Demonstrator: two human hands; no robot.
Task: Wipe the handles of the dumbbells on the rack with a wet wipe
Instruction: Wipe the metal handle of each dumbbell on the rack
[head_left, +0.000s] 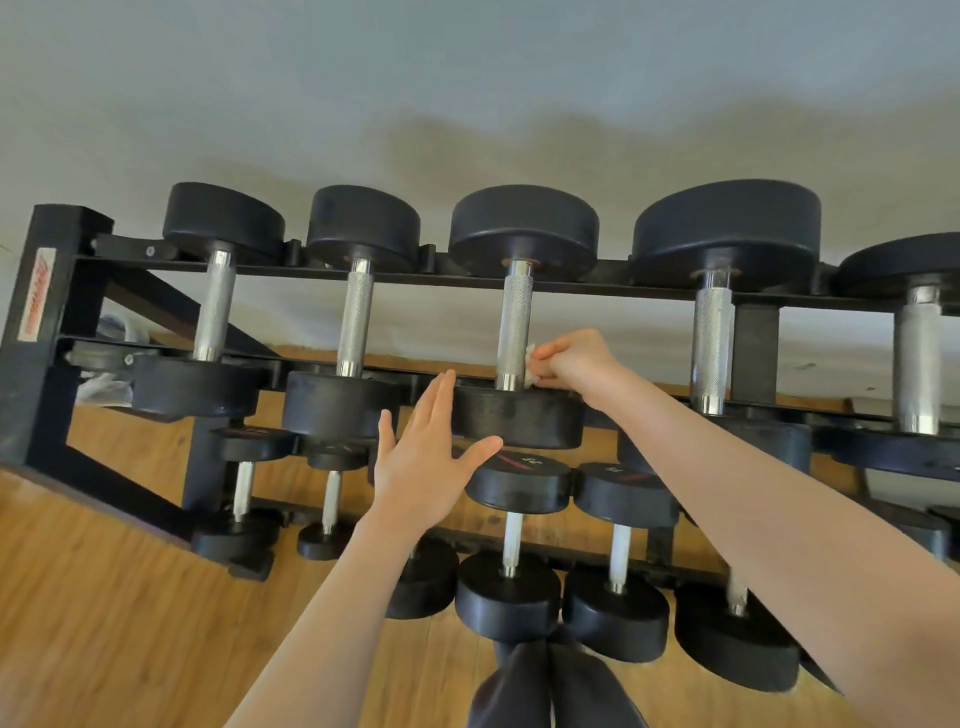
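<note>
Right hand: pinches the wipe against the middle handle; wrap it round, stroke full length.
Left hand: fingers straight, holding nothing; could steady the dumbbell's near end.

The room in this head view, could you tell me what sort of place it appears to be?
Most likely a gym or a home workout room. A black two-tier rack holds rows of round-headed dumbbells with knurled metal handles, and it stands on a wood-look floor against a plain wall.
</note>
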